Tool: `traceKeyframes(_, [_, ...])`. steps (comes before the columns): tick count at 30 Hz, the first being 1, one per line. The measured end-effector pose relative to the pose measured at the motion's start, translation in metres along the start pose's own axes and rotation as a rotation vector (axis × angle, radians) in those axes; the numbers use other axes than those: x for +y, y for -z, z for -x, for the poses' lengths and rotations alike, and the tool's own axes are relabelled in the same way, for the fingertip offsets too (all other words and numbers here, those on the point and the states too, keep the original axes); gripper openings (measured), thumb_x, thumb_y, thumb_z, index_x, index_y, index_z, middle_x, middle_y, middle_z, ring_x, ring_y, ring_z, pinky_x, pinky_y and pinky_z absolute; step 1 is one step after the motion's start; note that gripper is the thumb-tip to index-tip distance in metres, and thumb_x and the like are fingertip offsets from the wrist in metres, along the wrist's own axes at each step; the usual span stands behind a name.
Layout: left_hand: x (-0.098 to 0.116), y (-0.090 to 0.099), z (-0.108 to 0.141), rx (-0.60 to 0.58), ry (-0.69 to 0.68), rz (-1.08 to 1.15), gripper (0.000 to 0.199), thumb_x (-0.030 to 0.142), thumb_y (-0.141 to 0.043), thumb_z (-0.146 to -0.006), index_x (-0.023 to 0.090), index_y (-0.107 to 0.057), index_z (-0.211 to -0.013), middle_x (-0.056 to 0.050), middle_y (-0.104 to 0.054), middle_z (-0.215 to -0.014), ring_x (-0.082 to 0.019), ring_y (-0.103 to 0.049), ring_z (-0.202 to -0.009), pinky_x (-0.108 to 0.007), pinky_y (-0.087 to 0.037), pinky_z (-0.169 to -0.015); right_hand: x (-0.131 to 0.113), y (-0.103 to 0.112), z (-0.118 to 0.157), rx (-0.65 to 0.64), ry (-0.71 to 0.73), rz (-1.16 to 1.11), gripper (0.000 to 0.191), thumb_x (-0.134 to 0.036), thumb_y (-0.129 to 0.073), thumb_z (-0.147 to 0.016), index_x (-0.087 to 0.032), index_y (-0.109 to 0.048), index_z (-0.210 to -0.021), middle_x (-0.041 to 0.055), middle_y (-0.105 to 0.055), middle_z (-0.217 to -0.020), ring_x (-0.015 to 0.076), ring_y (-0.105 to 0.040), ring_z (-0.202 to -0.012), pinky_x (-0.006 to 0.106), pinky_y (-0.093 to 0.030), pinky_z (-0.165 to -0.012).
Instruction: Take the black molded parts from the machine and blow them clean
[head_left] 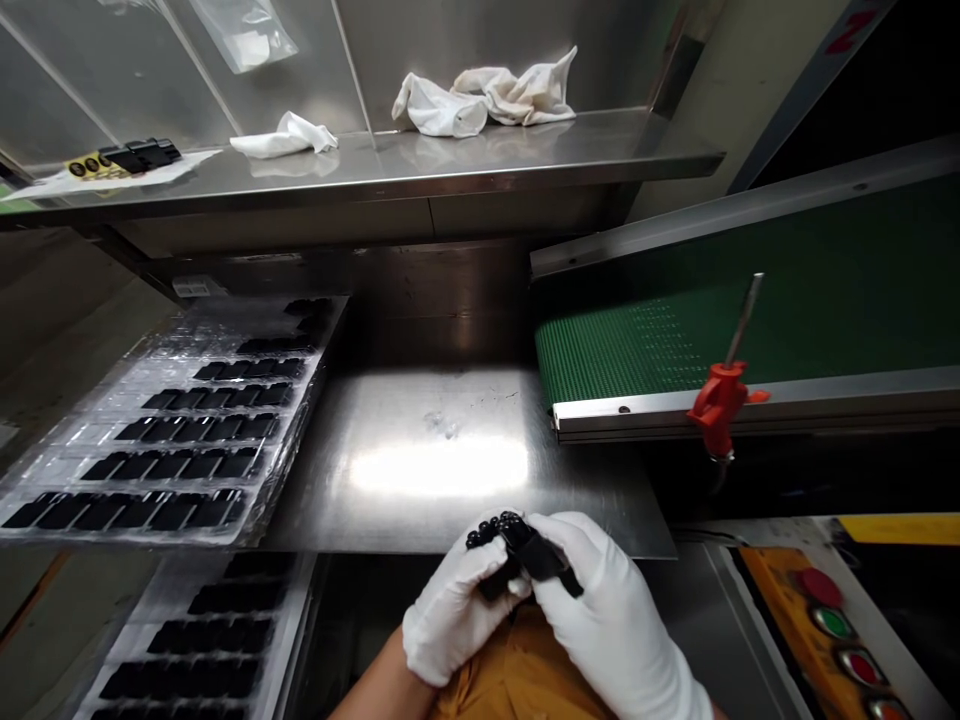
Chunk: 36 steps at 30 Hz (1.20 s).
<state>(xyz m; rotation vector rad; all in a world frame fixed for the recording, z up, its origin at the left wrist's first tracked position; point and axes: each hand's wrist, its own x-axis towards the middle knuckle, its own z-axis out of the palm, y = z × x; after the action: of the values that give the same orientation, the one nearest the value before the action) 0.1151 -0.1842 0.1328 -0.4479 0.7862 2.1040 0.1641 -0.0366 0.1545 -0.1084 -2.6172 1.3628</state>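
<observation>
Both my hands wear white gloves and sit at the bottom middle of the view. My left hand (450, 610) and my right hand (607, 610) together grip a black plastic part (534, 552) with a cluster of round knobs at one end. The gloved fingers hide much of the part, so I cannot tell its exact kind. Beyond my hands lies a bare steel plate (435, 470), its near edge just past my fingers. To the left stand clear plastic trays (180, 340) holding rows of similar black parts.
A green conveyor belt (637, 350) with a metal side rail and red clamp (720, 405) runs at right. A steel shelf (375, 165) above holds white cloths (480, 100). An orange control panel (825, 640) with round buttons sits at lower right.
</observation>
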Motion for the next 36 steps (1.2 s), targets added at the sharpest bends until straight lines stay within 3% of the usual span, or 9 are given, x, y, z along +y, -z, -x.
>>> traceKeyframes(2, [0.000, 0.000, -0.001, -0.035, 0.019, 0.026, 0.027, 0.023, -0.081, -0.068, 0.015, -0.070, -0.091, -0.003, -0.058, -0.077, -0.008, -0.050, -0.066, -0.019, -0.039, -0.060, 0.001, -0.002, 0.000, 0.004, 0.001, 0.068, 0.026, -0.020, -0.049, -0.087, -0.024, -0.065, -0.107, 0.0048, -0.070, -0.093, 0.0194, -0.066, -0.084, 0.035, -0.055, -0.077])
traceKeyframes(6, [0.005, -0.003, 0.001, -0.124, 0.039, -0.023, 0.027, 0.027, -0.080, -0.073, 0.014, -0.068, -0.093, -0.002, -0.056, -0.074, -0.006, -0.047, -0.064, -0.019, -0.038, -0.063, 0.004, -0.004, -0.003, -0.046, -0.076, 0.096, 0.027, -0.017, -0.046, -0.085, -0.023, -0.065, -0.103, 0.0047, -0.069, -0.093, 0.0199, -0.066, -0.084, 0.036, -0.054, -0.079])
traceKeyframes(12, [0.011, -0.010, 0.000, -0.244, -0.012, -0.142, 0.037, 0.015, -0.081, -0.067, 0.015, -0.067, -0.101, -0.005, -0.063, -0.095, -0.012, -0.055, -0.086, -0.024, -0.042, -0.083, 0.011, -0.006, -0.009, -0.047, -0.168, 0.021, 0.026, -0.018, -0.049, -0.082, -0.023, -0.067, -0.100, 0.0040, -0.069, -0.093, 0.0187, -0.065, -0.084, 0.033, -0.054, -0.077])
traceKeyframes(15, [0.013, -0.011, -0.002, -0.185, -0.042, -0.213, 0.029, 0.019, -0.080, -0.070, 0.016, -0.066, -0.096, -0.004, -0.063, -0.091, -0.013, -0.055, -0.086, -0.025, -0.043, -0.084, 0.015, -0.008, -0.009, -0.007, -0.177, -0.009, 0.024, -0.019, -0.051, -0.080, -0.022, -0.067, -0.097, 0.0044, -0.070, -0.091, 0.0185, -0.066, -0.080, 0.032, -0.055, -0.074])
traceKeyframes(18, [0.017, -0.013, -0.003, -0.074, -0.068, -0.343, 0.025, 0.023, -0.082, -0.068, 0.015, -0.062, -0.080, 0.001, -0.058, -0.075, -0.010, -0.051, -0.071, -0.023, -0.040, -0.071, 0.018, -0.010, -0.009, 0.025, -0.193, -0.013, 0.019, -0.024, -0.054, -0.080, -0.021, -0.068, -0.092, 0.0048, -0.071, -0.087, 0.0189, -0.066, -0.075, 0.032, -0.056, -0.070])
traceKeyframes(22, [0.021, -0.014, -0.005, -0.010, -0.125, -0.597, 0.038, 0.040, -0.084, -0.063, 0.015, -0.057, -0.067, 0.001, -0.056, -0.064, -0.010, -0.047, -0.061, -0.024, -0.037, -0.061, 0.019, -0.010, -0.011, 0.057, -0.212, 0.007, 0.018, -0.029, -0.055, -0.081, -0.020, -0.069, -0.090, 0.0060, -0.071, -0.086, 0.0201, -0.066, -0.074, 0.033, -0.056, -0.068])
traceKeyframes(25, [0.023, -0.011, -0.006, 0.014, -0.149, -0.713, 0.051, 0.060, -0.077, -0.064, 0.013, -0.060, -0.072, -0.003, -0.059, -0.062, -0.012, -0.050, -0.057, -0.025, -0.037, -0.056, 0.020, -0.010, -0.013, 0.075, -0.202, 0.024, 0.018, -0.028, -0.054, -0.080, -0.020, -0.068, -0.089, 0.0057, -0.071, -0.086, 0.0199, -0.067, -0.075, 0.033, -0.057, -0.069])
traceKeyframes(28, [0.022, -0.005, -0.006, 0.012, -0.128, -0.649, 0.052, 0.062, -0.069, -0.073, 0.011, -0.061, -0.086, -0.005, -0.061, -0.061, -0.011, -0.051, -0.053, -0.023, -0.036, -0.053, 0.020, -0.010, -0.014, 0.082, -0.193, 0.035, 0.018, -0.025, -0.053, -0.080, -0.021, -0.067, -0.090, 0.0054, -0.071, -0.087, 0.0191, -0.068, -0.076, 0.032, -0.057, -0.069])
traceKeyframes(36, [0.019, 0.006, -0.001, -0.250, -0.042, -0.158, 0.031, 0.036, -0.062, -0.086, 0.011, -0.060, -0.104, -0.010, -0.066, -0.079, -0.016, -0.066, -0.071, -0.024, -0.050, -0.065, 0.008, 0.000, -0.010, 0.168, -0.032, 0.133, 0.016, -0.024, -0.056, -0.084, -0.024, -0.065, -0.097, 0.0031, -0.071, -0.091, 0.0173, -0.069, -0.082, 0.029, -0.058, -0.072])
